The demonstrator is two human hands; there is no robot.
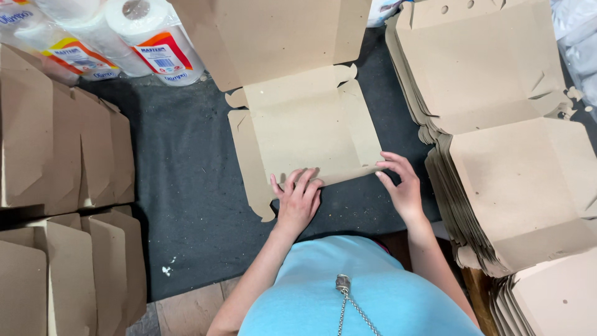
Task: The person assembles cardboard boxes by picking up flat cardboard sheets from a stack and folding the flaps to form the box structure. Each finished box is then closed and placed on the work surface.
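One flat cardboard box blank (308, 134) lies open mid-table. Two stacks of blanks stand along the right edge: a tall one (497, 130) and another at the near corner (553, 298). Three wrapped paper rolls (124, 37) lie at the far left corner. Folded boxes (62, 205) along the left edge overlap too much to count.

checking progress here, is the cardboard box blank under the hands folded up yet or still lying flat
Mostly flat. The box blank lies spread on the dark mat, side flaps out; the left hand and right hand press only its near edge.

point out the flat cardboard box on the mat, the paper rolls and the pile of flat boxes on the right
flat cardboard box (305, 127), head view, middle of its base panel
paper rolls (146, 34), head view, wrapper of the nearest roll
pile of flat boxes (510, 174), head view, top sheet
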